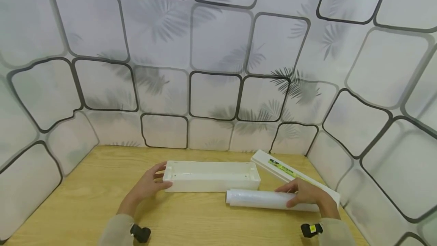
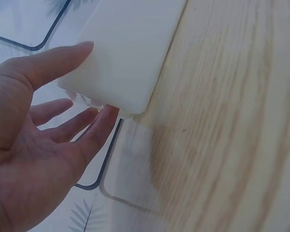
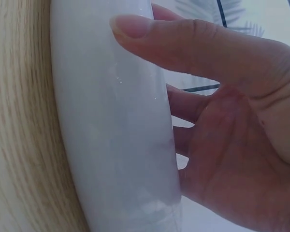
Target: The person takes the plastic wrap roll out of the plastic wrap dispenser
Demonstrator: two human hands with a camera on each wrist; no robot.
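A long white plastic box (image 1: 211, 186), its top uncovered, sits on the table. My left hand (image 1: 147, 186) holds its left end, thumb on the front wall; in the left wrist view the fingers (image 2: 108, 123) reach behind the end of the box. In front of the box's right part lies a roll of cling film (image 1: 254, 198), its hollow core showing at the left end. My right hand (image 1: 307, 194) grips the roll toward its right end. The thumb (image 3: 135, 28) lies on the near side of the film, and the fingers go round the far side, partly hidden.
A long white lid (image 1: 268, 163) with a green and yellow label lies slanted behind the roll, partly covered by my right hand. The wood-grain table (image 1: 191, 223) meets patterned wall covering (image 1: 211, 98) at the back and both sides.
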